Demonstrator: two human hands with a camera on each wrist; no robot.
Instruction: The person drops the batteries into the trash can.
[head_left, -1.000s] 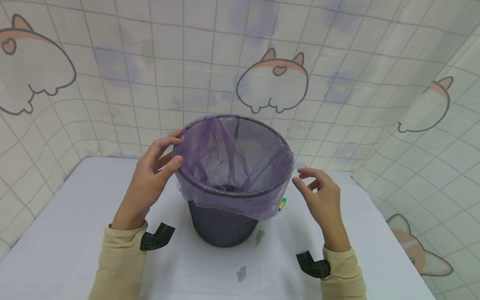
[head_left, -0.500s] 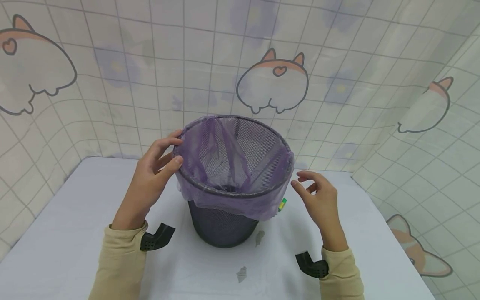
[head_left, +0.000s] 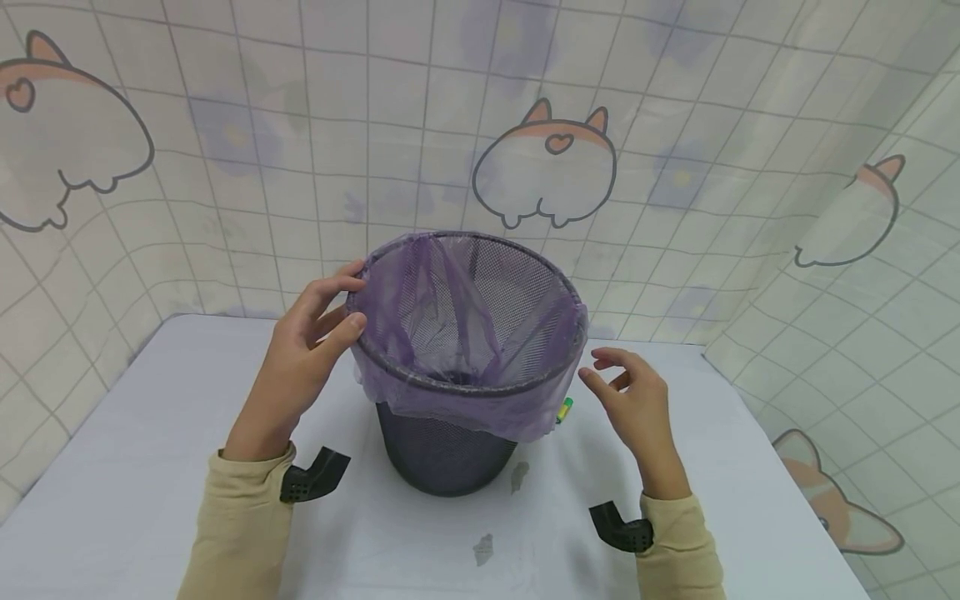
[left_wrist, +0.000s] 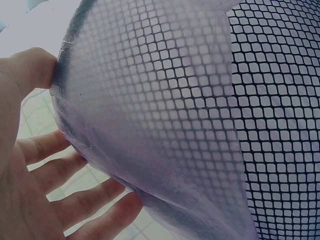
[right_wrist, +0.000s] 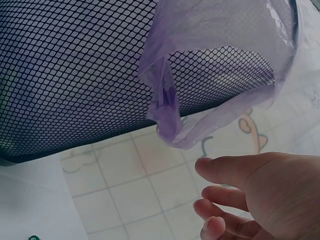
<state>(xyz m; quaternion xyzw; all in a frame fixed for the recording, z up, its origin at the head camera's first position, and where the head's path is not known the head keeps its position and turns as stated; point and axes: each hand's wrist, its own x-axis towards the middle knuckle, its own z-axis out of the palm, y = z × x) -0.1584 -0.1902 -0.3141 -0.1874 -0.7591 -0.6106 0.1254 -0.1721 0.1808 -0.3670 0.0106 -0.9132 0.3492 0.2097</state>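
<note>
A black mesh wastebasket point(head_left: 450, 458) stands upright on the white table, lined with a thin purple bin bag point(head_left: 517, 417) folded outward over its rim. My left hand point(head_left: 303, 333) is at the basket's left side, its fingers spread and fairly straight. Thumb and fingertips touch the bag-covered rim in the left wrist view, where the bag point(left_wrist: 145, 100) veils part of the mesh. Right of the basket, my right hand point(head_left: 633, 408) hovers with relaxed, slightly bent fingers and holds nothing. In the right wrist view, the bag's loose, bunched edge point(right_wrist: 170, 115) hangs a short way from the thumb.
A small green-and-yellow object point(head_left: 565, 409) lies on the table point(head_left: 135, 467) behind the basket's right side, partly hidden by the bag. Two grey patches mark the tabletop in front. Patterned curtain-like cloth point(head_left: 420, 117) rises around the back and sides.
My right hand has drifted slightly left and down, staying beside the basket. The left hand, the basket and the bag look the same.
</note>
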